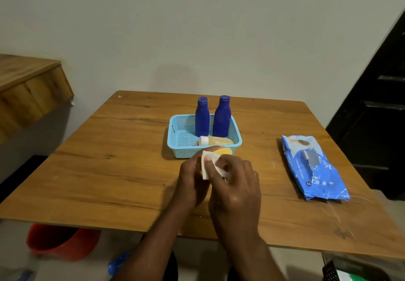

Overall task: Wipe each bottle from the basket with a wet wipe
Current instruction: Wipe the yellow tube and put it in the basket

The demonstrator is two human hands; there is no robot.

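Here, at frame centre, the left hand [191, 184] grips a small yellow plastic bottle [223, 151] while the right hand [234, 184] rubs a white wet wipe [207, 166] over it; next, likely, return it to the light-blue mesh basket [175, 140].

Your work surface is a wooden table [135, 149] set against a plain pale wall [197, 28]. To your left, a wooden shelf [30, 87] projects from that wall. Below the table's near edge on the left stands a red bucket [59, 242]; beside it lies a blurred blue object [119, 264]. A dark door [377, 114] fills your right edge.
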